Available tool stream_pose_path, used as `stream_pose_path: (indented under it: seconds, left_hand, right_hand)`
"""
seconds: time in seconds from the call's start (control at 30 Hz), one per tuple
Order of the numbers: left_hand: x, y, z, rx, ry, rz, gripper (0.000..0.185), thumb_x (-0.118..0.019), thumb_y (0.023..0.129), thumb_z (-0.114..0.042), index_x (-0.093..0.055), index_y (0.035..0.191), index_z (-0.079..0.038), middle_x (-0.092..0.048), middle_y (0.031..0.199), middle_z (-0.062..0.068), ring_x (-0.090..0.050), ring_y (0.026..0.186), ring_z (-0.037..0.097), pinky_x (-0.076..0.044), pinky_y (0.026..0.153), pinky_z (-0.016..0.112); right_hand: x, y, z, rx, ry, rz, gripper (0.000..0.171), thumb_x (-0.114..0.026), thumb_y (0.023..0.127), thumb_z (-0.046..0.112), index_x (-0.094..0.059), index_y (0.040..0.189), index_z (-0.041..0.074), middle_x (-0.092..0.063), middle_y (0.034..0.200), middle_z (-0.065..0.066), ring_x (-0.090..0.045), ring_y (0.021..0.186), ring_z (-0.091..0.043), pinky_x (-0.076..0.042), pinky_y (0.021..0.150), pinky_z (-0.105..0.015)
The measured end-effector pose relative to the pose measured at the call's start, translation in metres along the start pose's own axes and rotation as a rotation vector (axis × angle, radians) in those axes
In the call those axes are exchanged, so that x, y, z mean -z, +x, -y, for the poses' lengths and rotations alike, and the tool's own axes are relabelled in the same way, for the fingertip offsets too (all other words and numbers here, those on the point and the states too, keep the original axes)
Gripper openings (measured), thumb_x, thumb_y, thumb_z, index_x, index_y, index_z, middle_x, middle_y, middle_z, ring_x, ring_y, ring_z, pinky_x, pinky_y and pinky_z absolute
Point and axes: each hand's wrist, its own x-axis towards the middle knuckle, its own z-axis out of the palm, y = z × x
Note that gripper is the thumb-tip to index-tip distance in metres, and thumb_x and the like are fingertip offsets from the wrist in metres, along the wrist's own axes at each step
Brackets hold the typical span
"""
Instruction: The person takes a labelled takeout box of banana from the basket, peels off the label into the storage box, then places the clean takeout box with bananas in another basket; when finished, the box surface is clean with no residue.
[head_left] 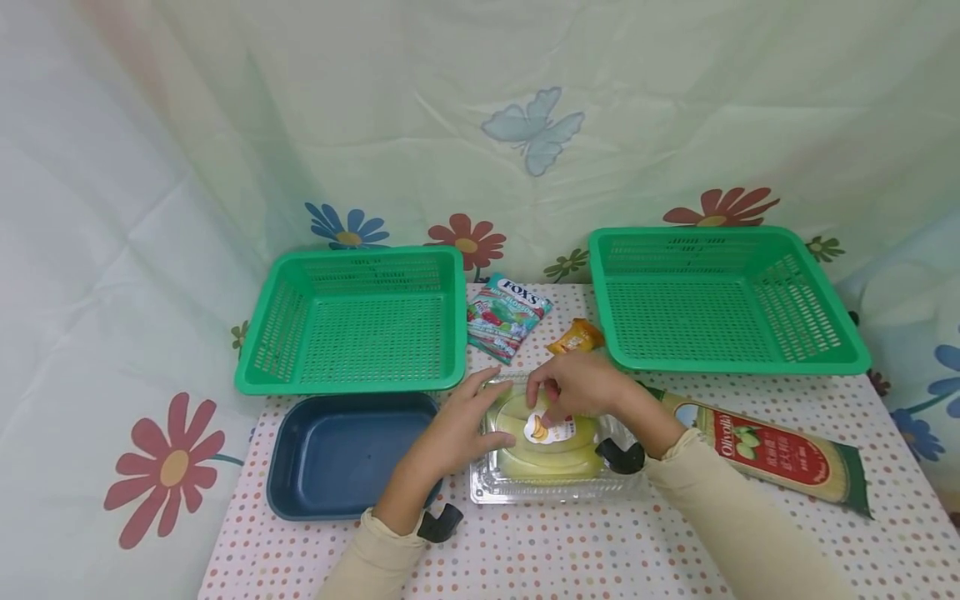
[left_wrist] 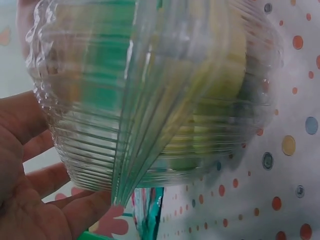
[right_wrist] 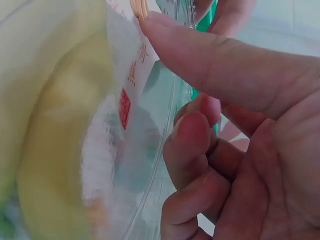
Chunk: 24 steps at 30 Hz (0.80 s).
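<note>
Both our hands are on the clear clamshell box [head_left: 555, 467] of bananas, mid-table between the blue tray [head_left: 337, 454] and the pasta packet [head_left: 780, 454]. Our left hand [head_left: 457, 425] lies relaxed against its left wall, our right hand [head_left: 581, 385] curls fingers over the lid by the label [head_left: 551, 429]. We're settling the grip, we reckon; next needs a firm two-sided hold and a level lift
</note>
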Motion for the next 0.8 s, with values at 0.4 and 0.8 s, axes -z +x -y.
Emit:
stream_pose_path:
  seconds: [0.4, 0.8]
  left_hand:
    - [0.0011, -0.0004, 0.0006, 0.005, 0.013, 0.023, 0.082, -0.082, 0.087, -0.033, -0.043, 0.156, -0.012, -0.034, 0.164, 0.010, -0.033, 0.152, 0.031, -0.041, 0.117, 0.049]
    - [0.0010, 0.0011, 0.0029, -0.010, 0.023, 0.032, 0.082, -0.081, 0.087, -0.035, -0.043, 0.156, -0.012, -0.034, 0.165, 0.009, -0.032, 0.152, 0.031, -0.040, 0.117, 0.051]
  right_hand:
    - [-0.0044, 0.0060, -0.0039, -0.042, 0.055, 0.028, 0.014, -0.089, 0.078, 0.022, -0.076, 0.074, 0.026, -0.062, 0.070, 0.005, -0.056, 0.061, -0.013, -0.042, 0.058, -0.030]
    - [-0.0012, 0.0065, -0.0051, -0.059, 0.081, 0.049, 0.014, -0.089, 0.079, 0.022, -0.076, 0.072, 0.023, -0.062, 0.071, 0.004, -0.054, 0.061, -0.013, -0.040, 0.057, -0.029]
